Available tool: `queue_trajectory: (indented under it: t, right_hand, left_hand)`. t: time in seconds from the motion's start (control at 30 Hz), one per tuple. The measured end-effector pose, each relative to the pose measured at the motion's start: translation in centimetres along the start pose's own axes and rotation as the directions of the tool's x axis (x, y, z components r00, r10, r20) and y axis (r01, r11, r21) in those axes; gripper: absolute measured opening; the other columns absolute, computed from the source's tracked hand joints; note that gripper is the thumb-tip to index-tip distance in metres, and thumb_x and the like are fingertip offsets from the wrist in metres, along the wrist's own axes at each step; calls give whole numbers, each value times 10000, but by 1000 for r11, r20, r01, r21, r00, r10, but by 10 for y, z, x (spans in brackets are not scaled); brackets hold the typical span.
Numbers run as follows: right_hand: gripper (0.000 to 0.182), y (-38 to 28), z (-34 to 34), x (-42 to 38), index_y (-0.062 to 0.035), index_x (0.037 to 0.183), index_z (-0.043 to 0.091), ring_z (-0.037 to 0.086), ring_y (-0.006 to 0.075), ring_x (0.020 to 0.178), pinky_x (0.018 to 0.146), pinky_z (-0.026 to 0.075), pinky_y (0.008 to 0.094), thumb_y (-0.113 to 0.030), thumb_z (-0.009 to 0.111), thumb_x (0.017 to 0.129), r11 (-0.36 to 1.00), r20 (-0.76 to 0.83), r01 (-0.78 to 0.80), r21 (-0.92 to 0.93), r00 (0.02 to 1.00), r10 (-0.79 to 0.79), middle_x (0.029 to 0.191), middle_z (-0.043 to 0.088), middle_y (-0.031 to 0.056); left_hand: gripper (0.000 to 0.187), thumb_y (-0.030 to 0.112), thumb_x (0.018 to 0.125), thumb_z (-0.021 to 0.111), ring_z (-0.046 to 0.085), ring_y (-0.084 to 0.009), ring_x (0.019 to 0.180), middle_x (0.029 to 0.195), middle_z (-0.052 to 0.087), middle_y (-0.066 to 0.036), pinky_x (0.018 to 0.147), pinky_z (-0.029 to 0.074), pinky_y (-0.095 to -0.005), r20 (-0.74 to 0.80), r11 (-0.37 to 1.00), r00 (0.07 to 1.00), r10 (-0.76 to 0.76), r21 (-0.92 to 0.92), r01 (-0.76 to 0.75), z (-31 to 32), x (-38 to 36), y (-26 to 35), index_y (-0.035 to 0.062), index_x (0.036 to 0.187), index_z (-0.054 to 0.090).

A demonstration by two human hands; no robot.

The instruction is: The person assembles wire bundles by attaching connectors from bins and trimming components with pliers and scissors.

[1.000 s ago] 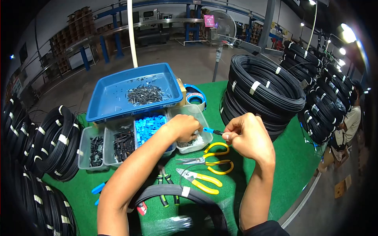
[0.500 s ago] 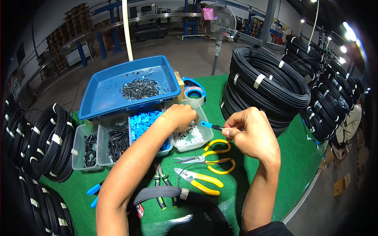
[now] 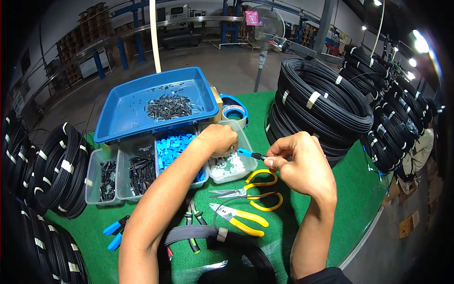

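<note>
My right hand (image 3: 302, 163) pinches a small black cable connector with a blue end (image 3: 245, 152) between thumb and forefinger, its blue tip pointing left. Close by that tip is my left hand (image 3: 218, 140), closed and held over a clear bin (image 3: 218, 179) of small white pieces (image 3: 234, 163). The left fingertips are mostly hidden behind the hand, so I cannot make out what they hold. Below the hands lie yellow-handled scissors (image 3: 266, 203) and yellow-handled pliers (image 3: 250, 217) on the green mat.
A blue tray (image 3: 127, 111) of dark pieces stands behind the bins holding blue clips (image 3: 172, 149) and black parts (image 3: 142, 173). Large coils of black cable (image 3: 321, 113) stand at right, with more coils (image 3: 61, 170) at left. Blue-handled pliers (image 3: 113, 232) lie front left.
The connector in my right hand has shifted slightly left and down, nearer my left fingers. My left hand has barely moved.
</note>
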State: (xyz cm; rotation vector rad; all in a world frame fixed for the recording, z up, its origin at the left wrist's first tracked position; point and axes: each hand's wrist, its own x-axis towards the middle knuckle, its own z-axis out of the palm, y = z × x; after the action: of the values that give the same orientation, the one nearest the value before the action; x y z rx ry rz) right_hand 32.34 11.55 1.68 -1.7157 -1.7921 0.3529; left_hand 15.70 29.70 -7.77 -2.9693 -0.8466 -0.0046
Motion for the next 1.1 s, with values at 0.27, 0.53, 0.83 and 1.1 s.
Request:
queue_trajectory:
  t: [0.27, 0.53, 0.83, 1.1]
  right_hand:
    - [102, -3, -2, -2, -7, 839, 757, 680, 257, 579, 611, 515, 381, -82, 730, 775, 1000, 20, -10, 11, 1000, 10, 616, 657, 173]
    - [97, -4, -3, -2, -8, 838, 757, 690, 253, 587, 623, 526, 376, -79, 733, 777, 1000, 23, 1, 19, 1000, -1, 627, 669, 169]
    - [113, -10, -7, -4, 45, 842, 745, 689, 170, 646, 632, 535, 302, -21, 738, 751, 999, 48, -40, -7, 998, 40, 678, 696, 143]
    - [119, -15, -10, -10, 5, 850, 753, 682, 268, 606, 634, 521, 374, -73, 731, 762, 997, 11, 49, 52, 999, -50, 667, 671, 192]
  left_hand:
    - [276, 131, 651, 703, 700, -343, 794, 802, 718, -127, 699, 568, -446, 16, 998, 1000, 3, -57, -2, 1, -1, 5, 189, 905, 794]
    - [129, 154, 687, 744, 715, -325, 787, 786, 721, -141, 686, 572, -452, 50, 999, 999, -13, -33, 15, -2, 6, 13, 121, 810, 769]
    - [169, 167, 692, 775, 715, -334, 831, 828, 727, -144, 713, 575, -452, 70, 999, 997, -15, -37, 17, -2, 9, 16, 116, 853, 768]
    - [158, 66, 694, 705, 709, -310, 759, 789, 717, -157, 687, 553, -405, -130, 953, 991, -9, -302, -31, -11, -14, 7, 38, 848, 725]
